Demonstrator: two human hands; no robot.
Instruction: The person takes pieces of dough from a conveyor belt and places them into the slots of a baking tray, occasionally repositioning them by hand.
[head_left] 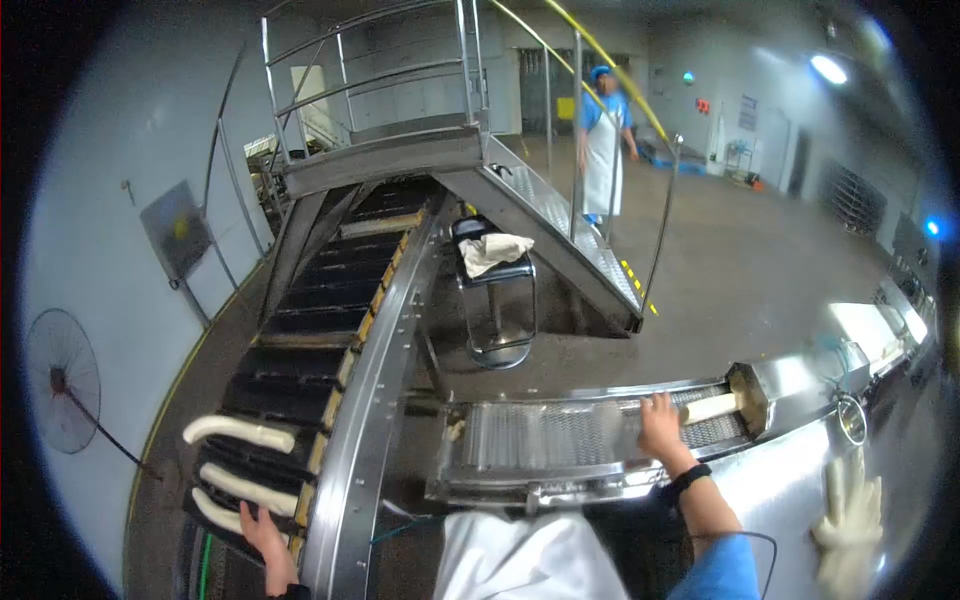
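On the dark slatted conveyor at lower left lie three long pale dough strips, the upper one (240,432) curved, the middle one (250,489) straighter. My left hand (265,545) is closed around the right part of the lowest dough strip (215,511); its fingertips are partly hidden. Over the metal mesh belt at right, my right hand (660,428) has its fingers extended, close to the near end of a thick dough roll (711,407). Whether they touch cannot be made out. The roll sticks out of a metal machine opening (750,398).
The slatted conveyor (310,322) runs up under a metal step platform (390,155). A stool (498,300) with a cloth (495,253) stands beside it. A glove (850,500) lies on the right-hand steel surface. A person in an apron (602,160) stands beyond the steps.
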